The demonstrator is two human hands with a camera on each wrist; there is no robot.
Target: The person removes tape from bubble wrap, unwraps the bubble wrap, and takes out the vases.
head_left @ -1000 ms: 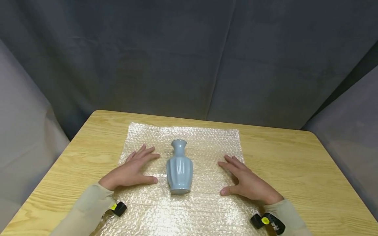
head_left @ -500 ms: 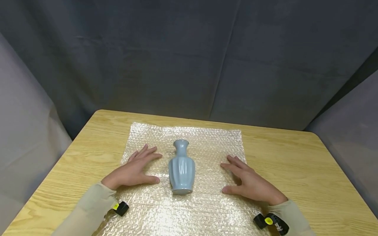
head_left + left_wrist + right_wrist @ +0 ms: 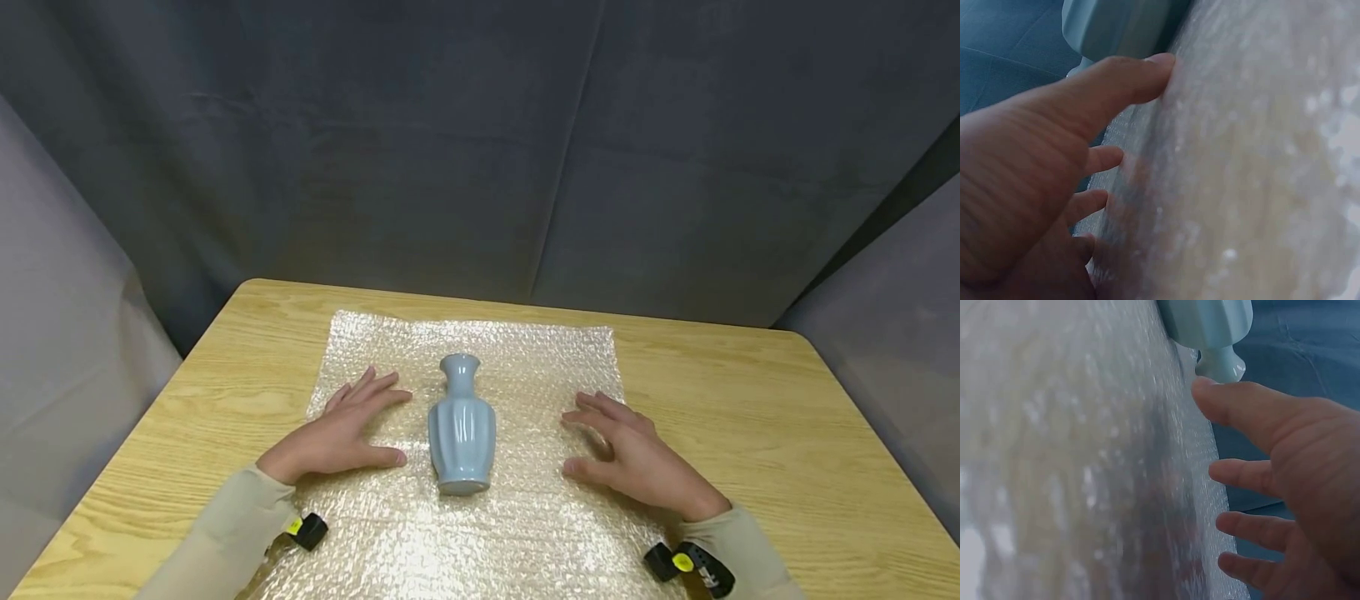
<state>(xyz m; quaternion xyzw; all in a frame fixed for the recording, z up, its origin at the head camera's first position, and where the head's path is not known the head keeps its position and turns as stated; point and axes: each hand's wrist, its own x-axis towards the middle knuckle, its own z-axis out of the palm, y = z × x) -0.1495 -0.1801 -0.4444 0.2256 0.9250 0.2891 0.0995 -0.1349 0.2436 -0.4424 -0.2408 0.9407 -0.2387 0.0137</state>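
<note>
The blue vase (image 3: 462,437) lies on its side on the bubble wrap (image 3: 525,542), its neck pointing to the dark curtain (image 3: 435,150). Near the vase, at its left, the left hand (image 3: 337,433) touches the wrap with fingers spread. Right of the vase, somewhat farther from it, the right hand (image 3: 641,462) also has spread fingers.

Vase (image 3: 462,433) on bubble wrap (image 3: 517,521) on table (image 3: 750,408); curtain (image 3: 465,158) behind.

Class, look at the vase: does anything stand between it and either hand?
Nothing visible does. The vase lies on its side on the bubble wrap, between the left hand and the right hand, touching neither. Only wrap shows in each gap.
</note>
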